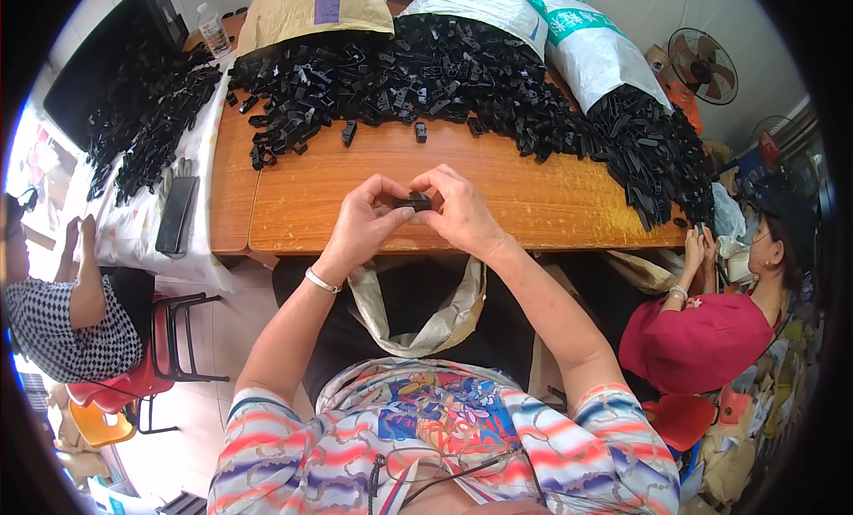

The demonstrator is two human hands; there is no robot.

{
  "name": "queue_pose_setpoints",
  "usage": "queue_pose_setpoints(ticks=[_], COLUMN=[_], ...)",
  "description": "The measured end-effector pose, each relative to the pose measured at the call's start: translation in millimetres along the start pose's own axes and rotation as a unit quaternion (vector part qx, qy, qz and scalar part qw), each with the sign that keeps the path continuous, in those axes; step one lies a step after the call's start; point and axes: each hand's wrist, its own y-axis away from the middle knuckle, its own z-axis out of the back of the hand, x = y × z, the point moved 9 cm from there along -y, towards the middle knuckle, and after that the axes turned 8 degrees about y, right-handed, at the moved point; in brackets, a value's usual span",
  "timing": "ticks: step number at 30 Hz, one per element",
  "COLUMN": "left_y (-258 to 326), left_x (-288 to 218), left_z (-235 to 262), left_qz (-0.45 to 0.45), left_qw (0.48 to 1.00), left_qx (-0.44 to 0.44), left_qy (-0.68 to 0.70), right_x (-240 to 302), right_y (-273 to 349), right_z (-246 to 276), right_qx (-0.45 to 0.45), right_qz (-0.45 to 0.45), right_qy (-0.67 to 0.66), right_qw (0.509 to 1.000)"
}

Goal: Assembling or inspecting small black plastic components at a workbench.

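Black plastic clip sits pinched between both hands over the wooden table. Left hand and right hand fingers grip it tight. Big clip pile lies at 12 o'clock.

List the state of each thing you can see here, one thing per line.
small black plastic part: pinched between both hands, above the table edge
left hand: closed on the part
right hand: closed on the part
pile of black parts: loose, spread over the wooden table
open sack: mouth open, hanging below the hands
white sack: lying down, parts spilling out
phone: flat, screen dark
fan: cannot tell if running
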Motion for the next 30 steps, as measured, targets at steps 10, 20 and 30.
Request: queue_pose_setpoints(ticks=[10,20,30], left_y=[21,0,-97], left_x=[-15,-23,-14], left_z=[-4,49,104], left_qz=[-0.032,-0.063,-0.125], left_qw=[0.997,0.971,0.865], left_qx=[-0.064,-0.054,-0.191], left_qy=[-0.037,-0.223,-0.447], right_x=[-19,2,-20], right_y=[13,49,-33], right_z=[-22,-46,-14], right_qx=[0.037,0.180,0.054], right_qz=[-0.070,0.037,0.066], right_qy=[-0.129,0.064,0.162], right_qw=[0.989,0.981,0.983])
